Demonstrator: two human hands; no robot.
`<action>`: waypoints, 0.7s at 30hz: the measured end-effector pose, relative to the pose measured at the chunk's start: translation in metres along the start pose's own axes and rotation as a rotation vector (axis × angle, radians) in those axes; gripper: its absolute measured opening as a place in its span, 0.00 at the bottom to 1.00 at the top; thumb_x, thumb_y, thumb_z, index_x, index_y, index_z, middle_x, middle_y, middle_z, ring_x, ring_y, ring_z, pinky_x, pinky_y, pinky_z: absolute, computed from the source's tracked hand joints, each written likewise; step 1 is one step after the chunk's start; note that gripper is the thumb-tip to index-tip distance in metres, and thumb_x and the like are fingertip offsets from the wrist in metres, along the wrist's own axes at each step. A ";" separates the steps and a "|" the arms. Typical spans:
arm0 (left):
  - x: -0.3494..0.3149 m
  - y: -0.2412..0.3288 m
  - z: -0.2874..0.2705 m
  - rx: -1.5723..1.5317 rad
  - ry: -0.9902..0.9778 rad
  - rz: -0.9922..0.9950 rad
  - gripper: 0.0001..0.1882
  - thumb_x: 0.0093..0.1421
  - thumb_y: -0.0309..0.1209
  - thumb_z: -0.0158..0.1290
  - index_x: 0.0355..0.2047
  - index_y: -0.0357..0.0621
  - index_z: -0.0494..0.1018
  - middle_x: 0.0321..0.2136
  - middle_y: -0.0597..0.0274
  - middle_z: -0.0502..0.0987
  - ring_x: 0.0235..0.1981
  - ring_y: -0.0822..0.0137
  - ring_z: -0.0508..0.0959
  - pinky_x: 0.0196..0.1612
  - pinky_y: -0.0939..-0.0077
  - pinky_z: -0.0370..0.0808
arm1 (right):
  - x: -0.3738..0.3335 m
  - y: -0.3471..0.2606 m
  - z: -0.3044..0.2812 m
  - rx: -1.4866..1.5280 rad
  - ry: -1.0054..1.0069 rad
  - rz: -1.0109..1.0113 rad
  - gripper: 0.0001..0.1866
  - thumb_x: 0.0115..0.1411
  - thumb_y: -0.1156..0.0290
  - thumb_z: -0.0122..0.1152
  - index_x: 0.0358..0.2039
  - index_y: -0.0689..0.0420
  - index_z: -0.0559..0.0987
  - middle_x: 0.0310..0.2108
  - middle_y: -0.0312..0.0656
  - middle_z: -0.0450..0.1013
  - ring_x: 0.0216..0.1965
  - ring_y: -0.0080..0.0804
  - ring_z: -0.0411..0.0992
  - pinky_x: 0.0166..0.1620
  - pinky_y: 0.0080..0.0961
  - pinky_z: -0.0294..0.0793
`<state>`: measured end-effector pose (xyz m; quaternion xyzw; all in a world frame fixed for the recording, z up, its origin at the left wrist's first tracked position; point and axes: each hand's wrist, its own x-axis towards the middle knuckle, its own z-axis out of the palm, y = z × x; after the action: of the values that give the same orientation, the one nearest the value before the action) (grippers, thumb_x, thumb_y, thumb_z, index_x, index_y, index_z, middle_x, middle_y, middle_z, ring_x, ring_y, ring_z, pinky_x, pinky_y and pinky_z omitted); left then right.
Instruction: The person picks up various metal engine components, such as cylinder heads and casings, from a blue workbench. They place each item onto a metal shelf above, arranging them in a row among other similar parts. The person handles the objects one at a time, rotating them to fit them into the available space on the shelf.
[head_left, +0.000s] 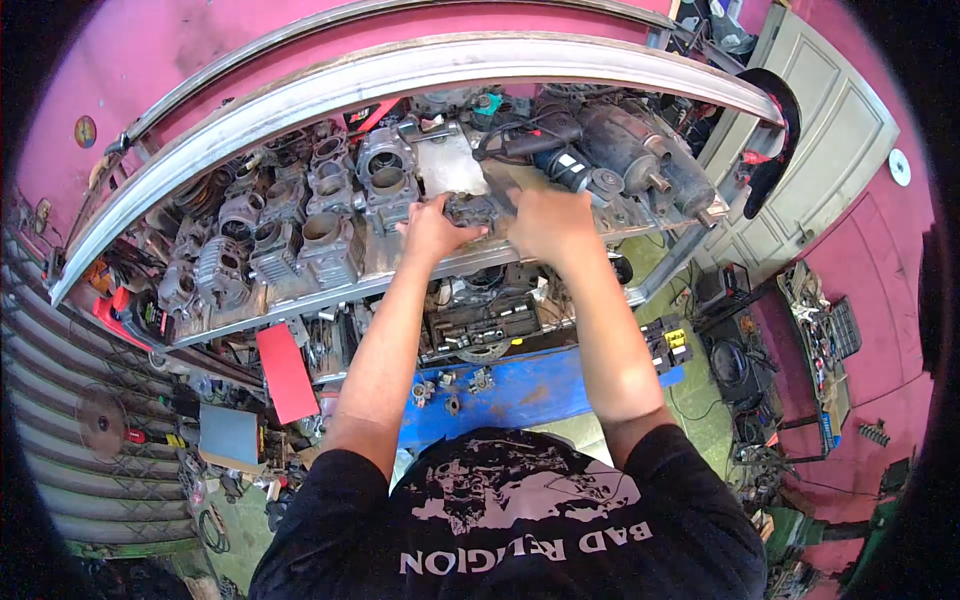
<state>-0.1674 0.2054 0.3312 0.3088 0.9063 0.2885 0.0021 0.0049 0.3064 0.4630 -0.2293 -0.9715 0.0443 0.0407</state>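
Both my arms reach up to a metal shelf (330,290) crowded with engine parts. My left hand (432,232) and my right hand (548,225) grip a dark metal engine part (478,210) from either side, near the shelf's front edge. Several grey engine cylinders (320,215) stand to the left of my hands. Dark electric motors (620,145) lie to the right of them. My fingers hide much of the held part.
A lower shelf holds a black tool case (485,325) and loose parts. A blue bench (520,390) with small metal pieces stands below. A red flat object (285,372) leans at the left. Pink walls, a grey door (820,150) and cluttered floor tools surround.
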 end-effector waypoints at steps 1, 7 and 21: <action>0.002 0.001 0.001 -0.010 -0.006 0.011 0.53 0.36 0.61 0.75 0.62 0.51 0.75 0.55 0.46 0.79 0.62 0.49 0.72 0.64 0.28 0.61 | 0.023 0.005 -0.004 0.019 -0.045 -0.019 0.25 0.56 0.59 0.60 0.52 0.58 0.83 0.45 0.48 0.83 0.47 0.46 0.82 0.53 0.56 0.71; 0.003 0.011 0.008 0.018 0.027 0.040 0.53 0.34 0.61 0.75 0.61 0.51 0.75 0.51 0.49 0.81 0.59 0.50 0.73 0.61 0.37 0.67 | 0.153 0.030 0.005 0.069 -0.358 -0.227 0.12 0.50 0.68 0.58 0.28 0.63 0.85 0.29 0.51 0.81 0.30 0.44 0.79 0.36 0.42 0.76; 0.000 -0.028 0.037 -0.401 0.246 0.096 0.48 0.38 0.54 0.77 0.58 0.45 0.76 0.44 0.47 0.83 0.50 0.48 0.78 0.55 0.57 0.75 | 0.072 0.011 0.055 0.002 0.133 -0.193 0.27 0.59 0.62 0.58 0.61 0.48 0.78 0.36 0.52 0.83 0.40 0.47 0.83 0.54 0.54 0.70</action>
<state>-0.1760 0.2071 0.2855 0.3074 0.8086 0.4979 -0.0607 -0.0597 0.3451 0.4110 -0.1372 -0.9842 0.0259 0.1091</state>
